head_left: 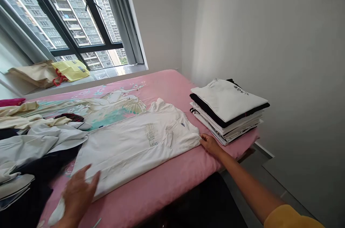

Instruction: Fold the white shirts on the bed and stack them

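A white T-shirt [121,152] lies lengthwise on the bed, its near side folded over and a sleeve lying on top. Small printed text marks its middle. My right hand [211,144] pinches the shirt's edge at the collar end, near the stack. At the hem end, my left hand [79,192] is held over the near corner, slightly blurred, with thumb and fingers apart. Whether it touches the cloth I cannot tell. Just beyond my right hand stands a stack of folded shirts [229,102], a white one with black lettering on top.
A heap of loose clothes [35,142] covers the bed's left side. The pink patterned bed sheet [164,84] reaches toward the window. On the sill rest a yellow bag [71,70] and a brown paper bag [35,73]. A bare wall [258,34] rises at right.
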`<control>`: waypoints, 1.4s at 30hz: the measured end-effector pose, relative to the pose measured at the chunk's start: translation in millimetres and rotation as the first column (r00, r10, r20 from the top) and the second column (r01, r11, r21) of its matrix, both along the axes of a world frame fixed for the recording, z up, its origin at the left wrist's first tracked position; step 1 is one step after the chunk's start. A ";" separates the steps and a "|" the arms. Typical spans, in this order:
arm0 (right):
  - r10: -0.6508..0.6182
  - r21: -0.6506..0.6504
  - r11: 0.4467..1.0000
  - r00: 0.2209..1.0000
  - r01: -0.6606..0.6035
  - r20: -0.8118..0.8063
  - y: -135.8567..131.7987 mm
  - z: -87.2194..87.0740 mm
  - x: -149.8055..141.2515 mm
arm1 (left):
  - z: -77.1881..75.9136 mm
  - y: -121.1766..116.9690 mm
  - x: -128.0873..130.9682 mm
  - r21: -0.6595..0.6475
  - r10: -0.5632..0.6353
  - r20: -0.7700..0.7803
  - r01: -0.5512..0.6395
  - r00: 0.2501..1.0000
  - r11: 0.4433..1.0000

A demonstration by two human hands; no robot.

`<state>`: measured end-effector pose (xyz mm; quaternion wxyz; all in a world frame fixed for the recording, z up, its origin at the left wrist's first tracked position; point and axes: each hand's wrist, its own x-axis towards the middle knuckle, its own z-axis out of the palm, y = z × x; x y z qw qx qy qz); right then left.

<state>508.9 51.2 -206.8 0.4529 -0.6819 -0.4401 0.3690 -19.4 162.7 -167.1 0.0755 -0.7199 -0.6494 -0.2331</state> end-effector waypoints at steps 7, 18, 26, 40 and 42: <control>-0.038 0.040 0.998 0.999 0.039 -0.018 -1.5 -2.5 1.4 | 17.3 8.1 236.5 -0.200 -0.542 0.094 0.549 0.835 0.812; -0.093 0.101 0.991 0.995 0.090 0.025 1.6 -6.6 4.8 | 25.3 63.0 299.3 -0.535 -0.465 -0.049 0.370 0.884 0.759; -0.088 0.130 0.988 0.994 0.080 0.059 1.2 -9.1 5.0 | 22.0 69.9 288.5 -0.543 -0.419 0.066 0.385 0.905 0.746; -0.045 0.181 0.982 0.998 0.053 -0.050 0.9 -13.5 4.0 | 6.1 52.1 283.7 -0.535 -0.227 0.254 0.332 0.940 0.777; -0.038 0.175 0.983 0.997 0.048 -0.060 1.6 -12.8 3.2 | 4.2 53.6 285.7 -0.546 -0.195 0.261 0.311 0.946 0.778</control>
